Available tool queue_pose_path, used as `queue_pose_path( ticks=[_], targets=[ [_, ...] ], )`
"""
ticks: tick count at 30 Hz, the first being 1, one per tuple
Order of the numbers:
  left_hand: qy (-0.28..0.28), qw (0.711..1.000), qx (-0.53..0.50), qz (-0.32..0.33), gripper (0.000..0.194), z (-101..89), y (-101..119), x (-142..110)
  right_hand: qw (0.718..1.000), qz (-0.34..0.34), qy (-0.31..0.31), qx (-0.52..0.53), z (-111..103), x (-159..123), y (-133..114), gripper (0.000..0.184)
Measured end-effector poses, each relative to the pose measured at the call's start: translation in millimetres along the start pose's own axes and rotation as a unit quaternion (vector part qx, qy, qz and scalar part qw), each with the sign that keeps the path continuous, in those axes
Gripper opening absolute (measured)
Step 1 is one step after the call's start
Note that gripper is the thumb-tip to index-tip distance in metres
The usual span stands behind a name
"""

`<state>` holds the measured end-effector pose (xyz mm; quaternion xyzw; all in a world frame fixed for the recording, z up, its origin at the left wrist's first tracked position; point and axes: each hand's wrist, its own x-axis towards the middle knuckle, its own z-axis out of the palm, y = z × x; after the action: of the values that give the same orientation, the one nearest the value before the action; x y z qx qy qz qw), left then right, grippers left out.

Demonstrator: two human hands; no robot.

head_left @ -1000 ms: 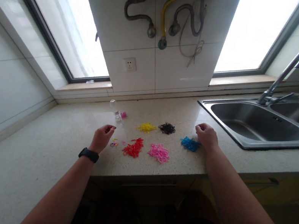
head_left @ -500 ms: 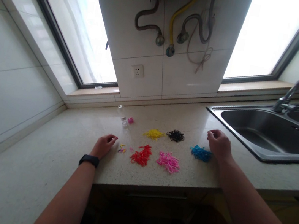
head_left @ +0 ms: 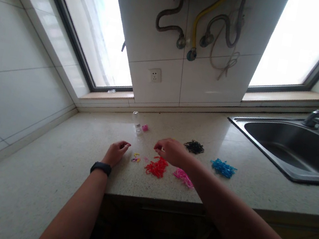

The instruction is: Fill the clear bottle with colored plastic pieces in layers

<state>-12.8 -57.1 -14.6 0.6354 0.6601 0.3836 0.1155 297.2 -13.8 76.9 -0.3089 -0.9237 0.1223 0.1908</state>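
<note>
Behind the red pile (head_left: 156, 168), right hand (head_left: 170, 151); left of it, left hand (head_left: 115, 153). Fingers of both narrowly spaced, contents indiscernible.

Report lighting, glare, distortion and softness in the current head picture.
Head view: the right window glares near white, the left window pale, while much below the counter goes dark; head view: a faint sheen lies on the counter beside the sink; head view: window frames slant, likely lens distortion; head view: softness leaves unclear whether the left hand or right hand holds anything.
</note>
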Motion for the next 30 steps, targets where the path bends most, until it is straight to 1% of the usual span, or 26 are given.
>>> queue_pose_path(
  ticks=[3,6,8,11,19,21,24,27,30],
  targets=[
    [0.000,1.000,-0.006,-0.001,0.038,-0.2,0,0,0.993,-0.055,-0.074,-0.077,20,20,-17,0.022],
    [0.001,1.000,-0.009,-0.001,0.038,-0.1,0,1,0.979,-0.085,-0.115,-0.146,37,33,-23,0.022],
    [0.002,1.000,-0.011,-0.001,0.038,0.0,0,1,0.972,-0.096,-0.128,-0.175,45,38,-23,0.021],
    [0.004,1.000,-0.013,-0.002,0.037,0.1,0,1,0.967,-0.092,-0.139,-0.191,51,43,-24,0.018],
    [0.006,1.000,-0.012,-0.005,0.037,-0.8,0,2,0.970,-0.071,-0.142,-0.181,51,47,-24,0.018],
    [0.006,1.000,-0.012,-0.006,0.037,-0.9,0,2,0.975,-0.066,-0.139,-0.162,50,46,-23,0.018],
    [0.006,1.000,-0.012,-0.007,0.038,-1.2,1,2,0.988,-0.042,-0.122,-0.088,43,41,-20,0.017],
    [0.007,1.000,-0.013,-0.008,0.038,-1.4,1,1,0.995,-0.025,-0.089,0.023,34,30,-18,0.016],
    [0.006,1.000,-0.014,-0.010,0.038,-1.3,1,1,0.987,-0.006,-0.039,0.155,25,13,-16,0.013]
  ],
)
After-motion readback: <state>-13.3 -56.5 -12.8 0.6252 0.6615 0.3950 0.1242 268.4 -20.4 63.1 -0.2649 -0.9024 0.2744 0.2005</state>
